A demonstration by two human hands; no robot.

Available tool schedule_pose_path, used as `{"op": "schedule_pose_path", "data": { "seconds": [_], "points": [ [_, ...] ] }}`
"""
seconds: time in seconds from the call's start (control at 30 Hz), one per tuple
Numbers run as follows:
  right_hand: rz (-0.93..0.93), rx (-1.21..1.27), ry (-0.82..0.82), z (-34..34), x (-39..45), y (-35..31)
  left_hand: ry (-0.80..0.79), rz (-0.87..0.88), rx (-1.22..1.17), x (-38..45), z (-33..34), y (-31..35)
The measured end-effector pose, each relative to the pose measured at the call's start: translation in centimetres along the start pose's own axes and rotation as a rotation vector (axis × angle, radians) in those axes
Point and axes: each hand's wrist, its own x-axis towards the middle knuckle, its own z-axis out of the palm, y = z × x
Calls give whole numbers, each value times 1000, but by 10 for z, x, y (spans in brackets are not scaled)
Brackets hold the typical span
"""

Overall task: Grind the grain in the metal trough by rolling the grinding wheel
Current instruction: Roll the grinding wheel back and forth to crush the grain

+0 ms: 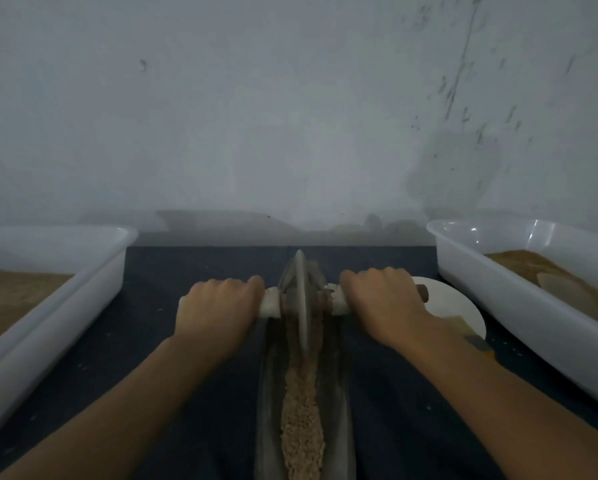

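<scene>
Head view shows both sets of fingers curled over the axle: the left hand (218, 308) grips the pale handle (269, 302) just left of the wheel (301, 303), and the right hand (382, 303) grips the matching stub on the other side, whose dark end pokes out past the knuckles. Between them the wheel stands upright on its edge in the trough (339, 386), towards the far end. The trough's long axis runs straight away from the person, at right angles to the axle. The grain (302, 417) lies as a coarse tan strip along the groove, nearly all of it on the near side of the wheel. The next stroke therefore looks like a pull back toward the body, both hands evenly loaded. Outward sit a white plate (446, 299) by the right hand and two white tubs, left (65, 271) and right (519, 296), holding brown meal.
</scene>
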Motion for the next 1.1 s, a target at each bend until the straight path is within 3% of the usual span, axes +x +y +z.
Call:
{"op": "schedule_pose_path", "data": {
  "seconds": [0.17, 0.33, 0.43, 0.6, 0.73, 0.9, 1.0, 1.1],
  "points": [
    [-18, 94, -45, -4, -28, -4, -8, 54, -33, -18, -13, 0],
    [-81, 124, -84, -21, -74, -15, 47, 229, -93, -72, -29, -5],
    [-53, 79, -64, -23, -63, -17, 3, 187, -40, -69, -22, -6],
    [-10, -21, -7, -3, -16, -7, 59, 24, -35, -23, 2, 0],
    [-24, -36, 50, 3, -1, -3, 92, 2, -20, -8, 8, 1],
    [-57, 58, -23, -6, -41, -6, 62, 92, 1, -33, -12, 0],
    [-63, 47, -14, -9, -71, -13, 126, 207, 42, -57, -21, -1],
    [-29, 12, 28, -7, -68, -12, 115, 184, 57, -55, -21, -1]
  ]
}}
